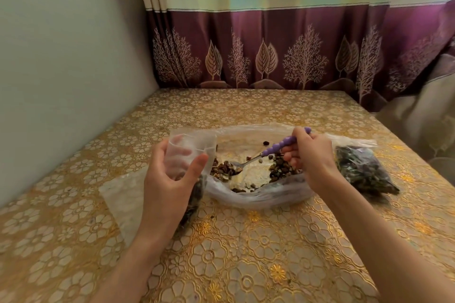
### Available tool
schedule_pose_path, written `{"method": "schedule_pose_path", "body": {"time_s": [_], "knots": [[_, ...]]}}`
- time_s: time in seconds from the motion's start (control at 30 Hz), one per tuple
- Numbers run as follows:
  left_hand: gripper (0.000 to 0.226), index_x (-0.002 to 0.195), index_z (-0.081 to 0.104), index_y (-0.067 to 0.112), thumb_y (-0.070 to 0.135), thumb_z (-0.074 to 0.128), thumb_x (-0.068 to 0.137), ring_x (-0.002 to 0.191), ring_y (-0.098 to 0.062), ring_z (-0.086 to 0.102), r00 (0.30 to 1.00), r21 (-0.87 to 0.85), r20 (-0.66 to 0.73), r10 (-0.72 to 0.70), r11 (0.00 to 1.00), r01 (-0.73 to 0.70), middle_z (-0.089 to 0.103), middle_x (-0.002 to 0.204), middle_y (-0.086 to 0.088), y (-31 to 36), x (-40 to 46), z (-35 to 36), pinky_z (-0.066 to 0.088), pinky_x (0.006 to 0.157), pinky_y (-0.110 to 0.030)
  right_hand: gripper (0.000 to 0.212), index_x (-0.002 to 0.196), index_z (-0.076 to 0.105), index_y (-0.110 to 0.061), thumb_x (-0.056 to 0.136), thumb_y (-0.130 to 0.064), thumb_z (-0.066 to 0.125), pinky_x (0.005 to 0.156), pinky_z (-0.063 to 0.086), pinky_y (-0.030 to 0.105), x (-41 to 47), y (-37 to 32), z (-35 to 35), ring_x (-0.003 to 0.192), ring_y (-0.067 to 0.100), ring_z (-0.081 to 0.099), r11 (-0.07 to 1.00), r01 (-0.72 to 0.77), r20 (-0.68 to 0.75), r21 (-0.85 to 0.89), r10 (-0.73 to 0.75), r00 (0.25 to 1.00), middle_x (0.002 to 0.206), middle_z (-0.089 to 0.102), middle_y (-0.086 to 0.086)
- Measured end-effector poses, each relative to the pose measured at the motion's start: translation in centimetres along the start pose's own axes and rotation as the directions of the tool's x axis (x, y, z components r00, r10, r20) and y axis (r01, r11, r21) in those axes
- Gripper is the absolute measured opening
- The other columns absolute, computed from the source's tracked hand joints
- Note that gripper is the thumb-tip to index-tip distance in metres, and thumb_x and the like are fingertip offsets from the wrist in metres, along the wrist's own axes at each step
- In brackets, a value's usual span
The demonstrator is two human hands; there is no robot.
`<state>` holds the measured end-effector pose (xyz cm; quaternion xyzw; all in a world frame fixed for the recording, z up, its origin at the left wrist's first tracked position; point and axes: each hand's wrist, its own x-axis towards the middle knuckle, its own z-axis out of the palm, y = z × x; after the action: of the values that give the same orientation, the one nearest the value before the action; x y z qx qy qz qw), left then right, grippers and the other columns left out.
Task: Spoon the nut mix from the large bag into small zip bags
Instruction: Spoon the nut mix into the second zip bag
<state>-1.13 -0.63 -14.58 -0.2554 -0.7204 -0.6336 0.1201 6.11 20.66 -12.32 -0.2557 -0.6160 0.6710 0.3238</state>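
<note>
The large clear bag (258, 194) lies open on the table, with nut mix (280, 170) scattered inside. My right hand (312, 160) grips the purple handle of a metal spoon (248, 161), whose bowl rests in a pile of nuts at the bag's left side. My left hand (167, 179) holds a small clear zip bag (189, 147) upright just left of the large bag, fingers curled round it. Its top looks open and its lower part holds dark nut mix.
A filled small bag (364, 172) of dark nut mix lies right of the large bag. Flat clear zip bags (120, 194) lie on the table at my left. A wall runs along the left edge of the gold floral tablecloth (246, 253), a curtain behind.
</note>
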Motion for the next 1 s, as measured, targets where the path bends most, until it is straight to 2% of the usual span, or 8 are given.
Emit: {"method": "schedule_pose_path", "body": {"time_s": [0.1, 0.2, 0.37, 0.53, 0.7, 0.8, 0.9, 1.0], "knots": [[0.071, 0.123, 0.046, 0.022, 0.058, 0.063, 0.065, 0.080, 0.001, 0.062, 1.000, 0.004, 0.019, -0.002, 1.000, 0.002, 0.062, 0.098, 0.012, 0.1, 0.1, 0.2, 0.048, 0.069, -0.015, 0.026, 0.074, 0.059, -0.002, 0.093, -0.011, 0.043, 0.036, 0.037, 0.017, 0.1, -0.6, 0.1, 0.040, 0.008, 0.049, 0.999, 0.020, -0.048, 0.043, -0.018, 0.999, 0.061, 0.065, 0.009], [0.071, 0.123, 0.046, 0.022, 0.059, 0.062, 0.065, 0.080, 0.002, 0.063, 1.000, 0.007, 0.009, 0.001, 1.000, -0.001, 0.062, 0.098, 0.011, 0.0, 0.0, 0.0, 0.048, 0.068, -0.010, 0.028, 0.070, 0.058, -0.004, 0.093, -0.012, 0.044, 0.035, 0.036, 0.017, 0.0, -1.7, 0.5, 0.038, 0.008, 0.048, 0.991, 0.098, -0.094, 0.092, -0.089, 0.992, 0.050, 0.059, 0.001], [0.078, 0.127, 0.045, 0.020, 0.061, 0.063, 0.062, 0.078, 0.006, 0.062, 1.000, -0.002, 0.023, -0.006, 1.000, 0.006, 0.062, 0.095, 0.015, 0.2, -0.1, 0.1, 0.049, 0.067, -0.016, 0.030, 0.066, 0.057, -0.006, 0.092, -0.009, 0.043, 0.036, 0.035, 0.018, -0.5, -4.1, 1.8, 0.039, 0.009, 0.046, 0.962, 0.212, -0.121, 0.172, -0.193, 0.974, 0.047, 0.060, -0.001], [0.084, 0.129, 0.044, 0.018, 0.061, 0.064, 0.060, 0.079, 0.008, 0.062, 1.000, -0.045, 0.009, -0.018, 0.999, 0.018, 0.063, 0.093, 0.017, 0.0, -0.2, 0.1, 0.046, 0.071, -0.005, 0.026, 0.067, 0.057, -0.003, 0.088, -0.006, 0.043, 0.035, 0.035, 0.019, -1.4, -5.6, 3.6, 0.039, 0.009, 0.046, 0.939, 0.300, -0.057, 0.170, -0.294, 0.954, 0.056, 0.063, 0.008], [0.075, 0.124, 0.047, 0.022, 0.060, 0.065, 0.061, 0.079, 0.004, 0.064, 0.999, -0.060, 0.021, -0.045, 0.997, 0.046, 0.065, 0.095, 0.012, 0.1, -0.1, 0.1, 0.054, 0.072, -0.017, 0.023, 0.072, 0.057, -0.003, 0.090, -0.002, 0.043, 0.039, 0.041, 0.020, -3.1, -5.2, 4.7, 0.044, 0.011, 0.051, 0.890, 0.431, 0.129, 0.149, -0.449, 0.884, 0.053, 0.066, 0.001], [0.075, 0.125, 0.047, 0.022, 0.058, 0.066, 0.062, 0.081, 0.008, 0.062, 0.999, -0.080, -0.005, -0.051, 0.996, 0.051, 0.064, 0.093, 0.017, -0.2, 0.0, -0.1, 0.047, 0.067, -0.006, 0.024, 0.073, 0.058, -0.005, 0.090, 0.001, 0.042, 0.041, 0.043, 0.022, -3.6, -4.8, 4.9, 0.046, 0.013, 0.054, 0.877, 0.443, 0.187, 0.188, -0.474, 0.860, 0.057, 0.067, 0.001], [0.076, 0.125, 0.044, 0.022, 0.060, 0.064, 0.063, 0.080, 0.009, 0.061, 0.998, -0.060, -0.028, -0.052, 0.997, 0.051, 0.063, 0.095, 0.016, -0.2, 0.0, -0.2, 0.047, 0.068, -0.009, 0.021, 0.075, 0.058, -0.003, 0.089, 0.001, 0.042, 0.042, 0.042, 0.023, -3.4, -4.7, 4.6, 0.047, 0.014, 0.054, 0.877, 0.413, 0.120, 0.245, -0.450, 0.885, 0.058, 0.065, 0.002], [0.075, 0.125, 0.045, 0.022, 0.062, 0.063, 0.064, 0.080, 0.005, 0.062, 0.998, -0.050, -0.036, -0.051, 0.998, 0.049, 0.063, 0.098, 0.014, -0.3, 0.1, -0.3, 0.050, 0.074, -0.021, 0.020, 0.077, 0.056, -0.003, 0.092, -0.005, 0.043, 0.042, 0.041, 0.022, -2.9, -4.4, 4.2, 0.046, 0.013, 0.052, 0.886, 0.383, -0.046, 0.260, -0.385, 0.922, 0.058, 0.061, 0.005]]}}
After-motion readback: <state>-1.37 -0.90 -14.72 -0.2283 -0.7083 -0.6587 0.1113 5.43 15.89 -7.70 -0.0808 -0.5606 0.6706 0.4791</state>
